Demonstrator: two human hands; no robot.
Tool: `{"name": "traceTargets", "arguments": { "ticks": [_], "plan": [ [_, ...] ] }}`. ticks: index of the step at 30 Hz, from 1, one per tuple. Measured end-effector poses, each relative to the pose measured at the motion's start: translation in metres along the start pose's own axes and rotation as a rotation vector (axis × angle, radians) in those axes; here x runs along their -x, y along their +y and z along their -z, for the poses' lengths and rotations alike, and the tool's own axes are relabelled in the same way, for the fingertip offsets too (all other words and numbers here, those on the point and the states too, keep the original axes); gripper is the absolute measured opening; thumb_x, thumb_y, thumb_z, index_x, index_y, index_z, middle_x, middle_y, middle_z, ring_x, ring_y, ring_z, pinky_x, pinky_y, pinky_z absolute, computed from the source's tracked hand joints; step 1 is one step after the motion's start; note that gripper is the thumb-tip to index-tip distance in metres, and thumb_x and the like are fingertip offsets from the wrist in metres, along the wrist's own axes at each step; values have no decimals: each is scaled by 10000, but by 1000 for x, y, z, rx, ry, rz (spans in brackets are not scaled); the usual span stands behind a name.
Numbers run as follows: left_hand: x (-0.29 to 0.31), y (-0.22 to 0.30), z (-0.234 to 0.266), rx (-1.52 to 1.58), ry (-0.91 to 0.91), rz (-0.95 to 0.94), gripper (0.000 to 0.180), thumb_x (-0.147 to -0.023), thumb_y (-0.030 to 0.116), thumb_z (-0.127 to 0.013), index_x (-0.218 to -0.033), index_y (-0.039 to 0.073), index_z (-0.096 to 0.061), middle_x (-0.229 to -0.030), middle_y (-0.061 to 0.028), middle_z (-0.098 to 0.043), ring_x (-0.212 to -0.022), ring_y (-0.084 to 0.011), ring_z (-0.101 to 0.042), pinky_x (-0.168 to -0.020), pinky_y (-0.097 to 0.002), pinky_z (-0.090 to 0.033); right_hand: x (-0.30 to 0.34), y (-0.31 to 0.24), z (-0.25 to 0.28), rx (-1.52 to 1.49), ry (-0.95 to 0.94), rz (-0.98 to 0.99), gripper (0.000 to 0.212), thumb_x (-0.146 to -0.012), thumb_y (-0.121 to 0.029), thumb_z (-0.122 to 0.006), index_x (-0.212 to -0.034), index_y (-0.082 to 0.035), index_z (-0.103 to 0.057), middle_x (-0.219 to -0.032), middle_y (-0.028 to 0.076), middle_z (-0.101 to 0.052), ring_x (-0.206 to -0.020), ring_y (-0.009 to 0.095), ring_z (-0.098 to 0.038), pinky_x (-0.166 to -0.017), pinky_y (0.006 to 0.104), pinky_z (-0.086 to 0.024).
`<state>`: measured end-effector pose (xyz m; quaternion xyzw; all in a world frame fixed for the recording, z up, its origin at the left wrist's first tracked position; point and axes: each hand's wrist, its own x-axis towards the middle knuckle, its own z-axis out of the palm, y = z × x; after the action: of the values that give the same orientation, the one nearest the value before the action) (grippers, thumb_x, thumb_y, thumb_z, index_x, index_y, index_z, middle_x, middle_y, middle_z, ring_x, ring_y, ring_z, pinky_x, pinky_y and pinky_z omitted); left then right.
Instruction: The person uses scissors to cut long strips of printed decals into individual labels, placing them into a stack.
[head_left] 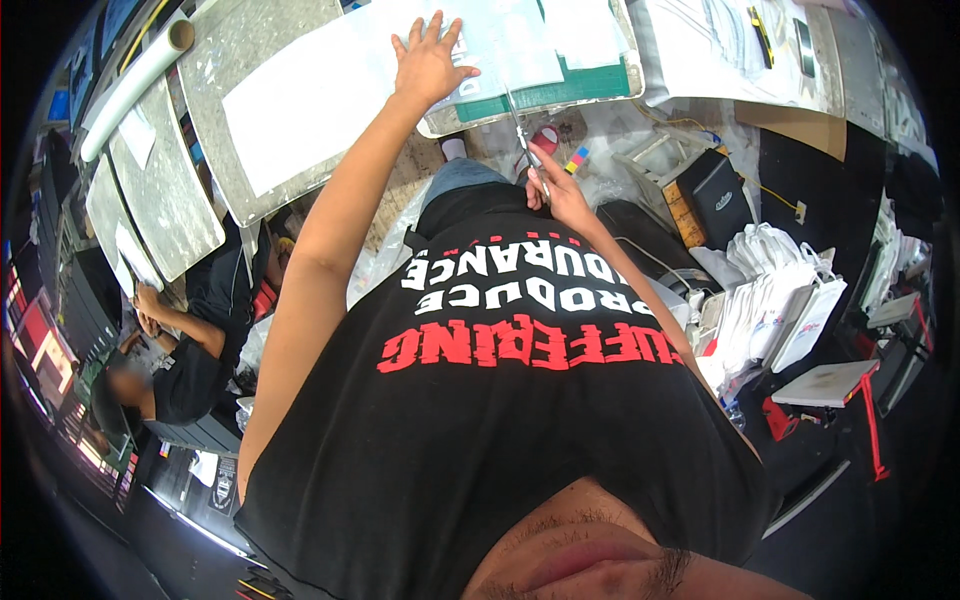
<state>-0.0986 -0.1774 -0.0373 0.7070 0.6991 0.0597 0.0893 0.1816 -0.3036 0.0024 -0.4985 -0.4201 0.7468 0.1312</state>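
Observation:
My left hand point(430, 62) lies flat with fingers spread on a pale bluish-white sheet point(508, 45). My right hand point(560, 190) grips a pair of scissors point(521, 128) by the handles. Their metal blades point away from me, with the tips at the sheet's near edge, to the right of my left hand. Whether the blades are closed on the sheet I cannot make out. Under the sheet, a green cutting mat point(590, 86) shows along its near and right edges. A long white sheet point(300, 110) extends to the left.
A white roll point(135, 90) rests on the left tables, where another person point(185, 360) sits working. A utility knife point(762, 38) lies on the right-hand table. Stacked white bags point(770, 290), a black box point(718, 200) and a yellow cable point(770, 190) are at my right.

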Motion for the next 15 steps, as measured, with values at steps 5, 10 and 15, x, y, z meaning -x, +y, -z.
{"name": "traceTargets", "arguments": {
  "ticks": [5, 10, 15],
  "plan": [
    [1, -1, -1, 0, 9, -4, 880, -721, 591, -734, -1463, 237, -418, -1550, -118, -313, -1424, -382, -258, -1106, -677, -176, 0, 2, -1, 0, 2, -1, 530, -1016, -265, -511, -1498, -143, -331, -751, 30, -545, -668, 102, -544, -615, 238, -443],
    [0, 0, 0, -7, -8, -1, 881, -718, 593, -736, -1460, 236, -423, -1548, -117, -317, -1422, -383, -263, -1106, -675, -179, -3, 6, 0, -2, 9, 40, 539, -1005, -272, -534, -1489, -122, -350, -711, 34, -560, -614, 118, -559, -581, 268, -480],
    [0, -1, 0, -9, -8, 0, 888, -713, 597, -738, -1459, 232, -425, -1546, -119, -320, -1420, -383, -269, -1106, -674, -184, 0, 1, 0, -14, 5, 13, 534, -1010, -260, -524, -1495, -135, -340, -734, 32, -552, -643, 110, -548, -601, 253, -460]
  ]
}}
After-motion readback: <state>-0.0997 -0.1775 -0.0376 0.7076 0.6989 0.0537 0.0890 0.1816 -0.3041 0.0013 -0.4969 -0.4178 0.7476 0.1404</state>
